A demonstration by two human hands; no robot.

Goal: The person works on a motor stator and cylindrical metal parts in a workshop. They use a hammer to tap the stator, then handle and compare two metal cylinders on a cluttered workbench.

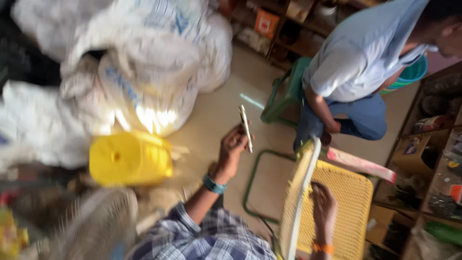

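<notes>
My left hand [232,147], with a teal band on the wrist, is raised over the floor and grips a thin pale flat stick [245,126] that points upward. My right hand [325,208], with an orange band on the wrist, rests on a yellow woven panel [353,192]. The panel has a white rim [301,192] and stands tilted between my hands. A green metal frame [251,179] lies on the floor beside it, below my left hand.
Another person in a light blue shirt [361,53] sits on a green stool [284,94] at the upper right. White sacks [154,62] are piled at the upper left, with a yellow plastic container [130,159] in front. A fan [96,226] stands lower left. Cluttered shelves [433,159] line the right side.
</notes>
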